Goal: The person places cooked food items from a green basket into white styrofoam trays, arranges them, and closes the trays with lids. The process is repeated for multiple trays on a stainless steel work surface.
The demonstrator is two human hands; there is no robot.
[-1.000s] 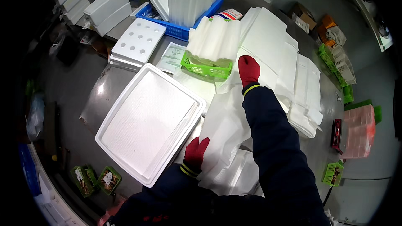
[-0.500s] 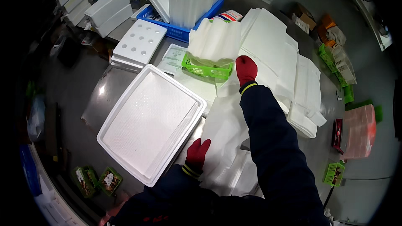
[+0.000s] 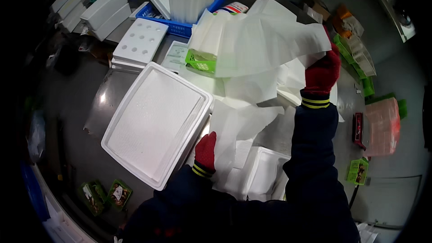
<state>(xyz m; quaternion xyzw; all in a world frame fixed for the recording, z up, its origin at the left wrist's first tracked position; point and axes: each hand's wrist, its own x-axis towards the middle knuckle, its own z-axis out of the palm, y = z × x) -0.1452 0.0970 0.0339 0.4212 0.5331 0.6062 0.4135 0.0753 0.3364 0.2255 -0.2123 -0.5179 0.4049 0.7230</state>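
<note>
The right hand (image 3: 321, 71), in a red glove, is pinching a thin white sheet (image 3: 265, 42) by its right end, and the rest fans out leftward over the green basket (image 3: 201, 61) and the white stack around it. Looks super light and floppy to me, probably a bit slick and easy to tear or crease, so I'd grab it by two corners instead of one. The left hand (image 3: 205, 151) sits between the white foam box (image 3: 150, 123) and another loose sheet (image 3: 225, 121); can't tell if its fingers have hold of anything.
</note>
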